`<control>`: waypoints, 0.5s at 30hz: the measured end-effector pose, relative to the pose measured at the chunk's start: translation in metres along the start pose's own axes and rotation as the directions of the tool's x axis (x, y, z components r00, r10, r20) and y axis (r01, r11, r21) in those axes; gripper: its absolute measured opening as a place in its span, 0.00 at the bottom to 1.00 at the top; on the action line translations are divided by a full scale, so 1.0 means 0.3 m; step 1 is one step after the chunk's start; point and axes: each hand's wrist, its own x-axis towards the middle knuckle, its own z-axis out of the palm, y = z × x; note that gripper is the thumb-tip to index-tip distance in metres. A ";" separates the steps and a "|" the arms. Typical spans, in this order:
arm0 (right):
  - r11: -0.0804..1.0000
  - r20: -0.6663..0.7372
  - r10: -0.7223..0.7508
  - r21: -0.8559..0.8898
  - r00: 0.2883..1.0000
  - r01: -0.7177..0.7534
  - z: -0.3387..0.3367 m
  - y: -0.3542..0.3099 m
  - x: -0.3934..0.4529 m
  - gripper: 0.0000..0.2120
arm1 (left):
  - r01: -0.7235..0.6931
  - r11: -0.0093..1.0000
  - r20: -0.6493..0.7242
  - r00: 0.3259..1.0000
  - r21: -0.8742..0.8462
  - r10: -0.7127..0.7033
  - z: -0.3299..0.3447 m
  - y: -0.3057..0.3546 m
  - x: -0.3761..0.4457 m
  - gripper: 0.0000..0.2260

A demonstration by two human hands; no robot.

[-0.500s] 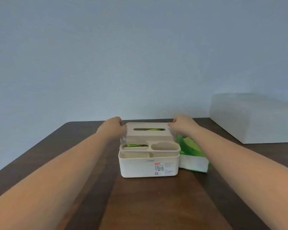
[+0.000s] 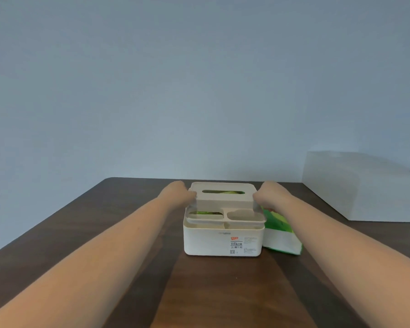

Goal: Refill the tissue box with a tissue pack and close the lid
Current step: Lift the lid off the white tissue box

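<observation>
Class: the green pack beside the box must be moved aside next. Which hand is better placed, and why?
The right hand: it grips the lid directly above the green pack, which leans against the box's right side. The left hand is across the box.

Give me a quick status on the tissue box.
Left hand and right hand grip the lid, not fully seated on the tissue box. Green shows through the slot. Green pack beside it, not blocking.

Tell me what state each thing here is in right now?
lid: raised a little above the box, held at both ends
tissue box: upright, not closed
green pack: lying beside the box
left hand: gripping the lid
right hand: gripping the lid
</observation>
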 end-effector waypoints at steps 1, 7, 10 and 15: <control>1.000 -0.023 -0.001 0.005 1.000 0.001 -0.003 -0.002 -0.007 0.01 | 0.011 1.000 -0.016 1.000 -0.010 -0.011 0.001 0.003 0.000 0.12; 0.991 -0.212 -0.037 0.118 0.976 0.063 -0.058 -0.056 -0.007 0.10 | -0.016 0.990 -0.187 0.982 -0.139 -0.011 -0.072 0.012 0.012 0.06; 0.980 -0.243 -0.093 0.150 0.965 0.132 -0.081 -0.126 -0.029 0.11 | -0.023 0.985 -0.268 0.963 -0.173 -0.025 -0.150 -0.015 0.013 0.06; 0.968 -0.205 -0.194 0.122 0.959 0.221 -0.059 -0.291 -0.077 0.11 | 0.030 0.982 -0.339 0.936 -0.184 -0.092 -0.261 -0.166 0.017 0.04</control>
